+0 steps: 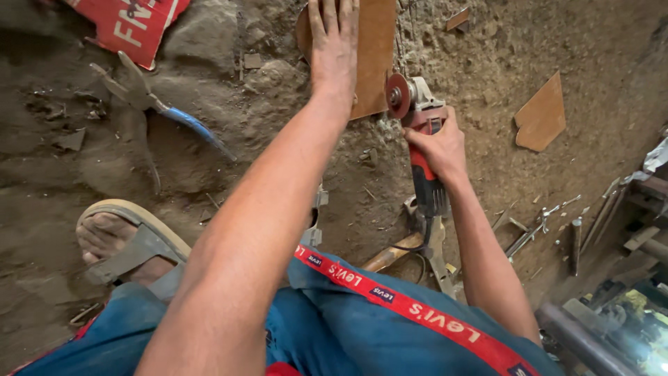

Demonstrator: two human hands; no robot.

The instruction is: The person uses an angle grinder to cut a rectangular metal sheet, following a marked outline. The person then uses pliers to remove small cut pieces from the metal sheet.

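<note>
A brown flat sheet (372, 49) is pressed onto the dirt ground (229, 146) by the left hand (334, 49), laid flat with fingers spread and closed on nothing. A red angle grinder (417, 132) is gripped around its body by the right hand (438, 146), fingers fully wrapped; its disc (398, 96) is set against the sheet's right edge. A cut-off brown piece (541, 115) lies well apart to the right, blue-handled shears (153, 101) to the left. No container is seen
</note>
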